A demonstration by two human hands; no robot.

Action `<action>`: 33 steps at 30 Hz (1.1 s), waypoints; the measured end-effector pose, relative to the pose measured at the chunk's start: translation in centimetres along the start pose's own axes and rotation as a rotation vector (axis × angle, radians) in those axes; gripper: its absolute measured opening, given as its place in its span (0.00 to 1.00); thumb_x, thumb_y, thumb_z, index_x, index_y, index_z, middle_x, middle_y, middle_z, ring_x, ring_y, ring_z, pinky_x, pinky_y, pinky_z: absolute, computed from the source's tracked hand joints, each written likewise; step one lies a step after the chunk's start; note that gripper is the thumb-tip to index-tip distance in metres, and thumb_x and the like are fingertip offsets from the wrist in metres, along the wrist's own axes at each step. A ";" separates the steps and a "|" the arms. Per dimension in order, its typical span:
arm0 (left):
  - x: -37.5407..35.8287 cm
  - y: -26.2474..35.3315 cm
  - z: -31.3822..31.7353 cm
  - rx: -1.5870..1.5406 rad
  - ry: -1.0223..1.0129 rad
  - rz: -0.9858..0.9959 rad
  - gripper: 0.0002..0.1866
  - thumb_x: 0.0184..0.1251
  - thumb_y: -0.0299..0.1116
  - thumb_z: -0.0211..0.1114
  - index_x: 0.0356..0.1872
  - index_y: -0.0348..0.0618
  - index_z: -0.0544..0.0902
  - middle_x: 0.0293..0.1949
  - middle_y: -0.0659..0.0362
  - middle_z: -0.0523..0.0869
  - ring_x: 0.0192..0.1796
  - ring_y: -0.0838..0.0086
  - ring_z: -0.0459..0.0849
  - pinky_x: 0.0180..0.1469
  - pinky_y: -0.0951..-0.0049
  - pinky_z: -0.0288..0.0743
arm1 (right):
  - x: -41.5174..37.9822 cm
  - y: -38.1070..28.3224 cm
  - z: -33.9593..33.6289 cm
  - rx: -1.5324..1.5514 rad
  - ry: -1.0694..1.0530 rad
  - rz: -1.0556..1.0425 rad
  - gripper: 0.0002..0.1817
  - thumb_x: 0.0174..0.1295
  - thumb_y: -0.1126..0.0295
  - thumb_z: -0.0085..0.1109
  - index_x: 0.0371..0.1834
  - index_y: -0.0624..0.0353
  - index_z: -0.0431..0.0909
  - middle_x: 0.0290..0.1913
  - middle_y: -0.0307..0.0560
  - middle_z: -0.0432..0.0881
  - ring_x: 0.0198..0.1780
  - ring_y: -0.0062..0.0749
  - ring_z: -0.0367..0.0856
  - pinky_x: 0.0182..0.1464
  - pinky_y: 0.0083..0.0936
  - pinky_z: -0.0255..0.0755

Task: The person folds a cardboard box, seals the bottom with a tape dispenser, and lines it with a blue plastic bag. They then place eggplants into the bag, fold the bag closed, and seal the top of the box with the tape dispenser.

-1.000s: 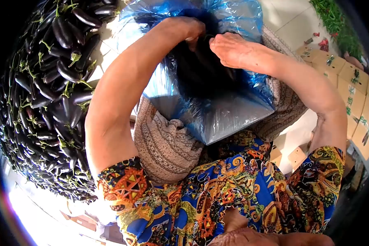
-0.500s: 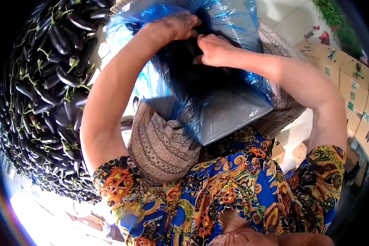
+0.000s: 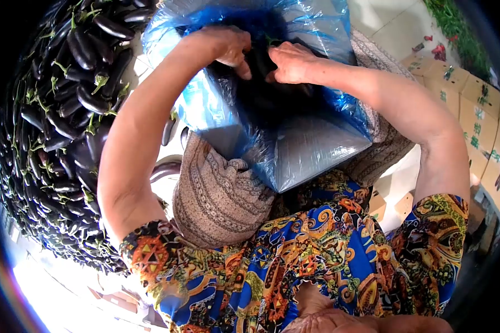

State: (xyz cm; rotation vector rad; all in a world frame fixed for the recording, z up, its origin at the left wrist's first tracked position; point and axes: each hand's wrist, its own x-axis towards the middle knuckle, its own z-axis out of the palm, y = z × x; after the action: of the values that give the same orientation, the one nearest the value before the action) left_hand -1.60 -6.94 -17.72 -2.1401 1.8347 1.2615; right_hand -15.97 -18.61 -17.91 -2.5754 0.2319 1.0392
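Observation:
A carton lined with blue plastic film [image 3: 322, 150] stands before me, its inside in deep shadow. Dark eggplants [image 3: 259, 62] lie in it, hard to tell apart; a bit of green stalk shows between my hands. My left hand [image 3: 230, 47] reaches in from the left, thumb and fingers apart, beside the dark fruit, with the fingertips partly in shadow. Opposite it, my right hand [image 3: 292, 63] has its fingers bent round an eggplant, most of which is hidden.
A large heap of eggplants [image 3: 55, 139] fills the left side. Patterned cloth [image 3: 222, 200] covers my knees around the carton. Flattened printed cardboard [image 3: 472, 122] lies at right, with green plants [image 3: 461, 33] beyond. A few loose eggplants [image 3: 165, 169] lie by my left knee.
My left hand has drawn back to the left, away from my right hand, and its thumb has spread downward. The right hand has barely moved. More dark fruit shows between them.

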 end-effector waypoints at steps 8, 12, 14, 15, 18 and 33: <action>1.1 -0.2 0.2 0.130 0.130 0.115 0.19 0.70 0.46 0.58 0.35 0.40 0.86 0.29 0.45 0.85 0.35 0.55 0.85 0.40 0.57 0.75 | 1.9 0.2 1.4 0.005 0.031 -0.042 0.16 0.55 0.65 0.59 0.39 0.69 0.83 0.48 0.61 0.83 0.50 0.56 0.83 0.52 0.42 0.79; 3.3 -3.2 2.7 0.259 0.113 0.127 0.13 0.69 0.41 0.57 0.37 0.44 0.87 0.34 0.46 0.86 0.40 0.53 0.85 0.45 0.55 0.77 | 3.2 0.1 1.9 0.070 -0.080 -0.003 0.23 0.53 0.58 0.63 0.40 0.72 0.81 0.49 0.67 0.81 0.57 0.58 0.77 0.58 0.41 0.73; 3.2 -3.4 2.7 0.243 0.120 0.106 0.12 0.67 0.38 0.59 0.39 0.43 0.87 0.37 0.46 0.86 0.44 0.53 0.85 0.48 0.56 0.78 | 3.0 -0.2 1.8 0.081 -0.126 0.011 0.31 0.51 0.49 0.66 0.41 0.73 0.80 0.48 0.68 0.80 0.57 0.57 0.77 0.59 0.39 0.72; 2.0 -2.2 1.7 0.192 0.118 0.057 0.12 0.65 0.36 0.60 0.40 0.41 0.87 0.40 0.46 0.87 0.45 0.53 0.86 0.49 0.59 0.78 | 2.6 -0.2 1.3 0.086 -0.087 -0.010 0.28 0.52 0.54 0.62 0.43 0.73 0.81 0.50 0.66 0.81 0.55 0.56 0.79 0.57 0.39 0.74; 1.0 0.1 1.6 0.201 0.080 -0.025 0.11 0.64 0.32 0.59 0.41 0.40 0.87 0.41 0.47 0.87 0.50 0.56 0.85 0.51 0.61 0.78 | 2.9 0.3 1.5 0.164 -0.121 0.026 0.26 0.52 0.58 0.58 0.45 0.73 0.81 0.51 0.64 0.82 0.54 0.56 0.81 0.56 0.41 0.76; -0.5 4.3 2.1 0.141 0.153 -0.028 0.13 0.59 0.33 0.65 0.42 0.36 0.83 0.41 0.43 0.86 0.47 0.50 0.85 0.49 0.57 0.81 | 0.1 1.2 -0.7 -0.184 -0.028 0.051 0.23 0.55 0.72 0.57 0.54 0.70 0.74 0.52 0.65 0.81 0.53 0.60 0.80 0.54 0.43 0.77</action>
State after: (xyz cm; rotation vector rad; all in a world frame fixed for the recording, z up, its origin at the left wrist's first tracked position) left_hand -6.33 -6.68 -16.92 -2.2327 1.8795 0.9555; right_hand -15.79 -19.97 -17.86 -2.7285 0.2049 1.1640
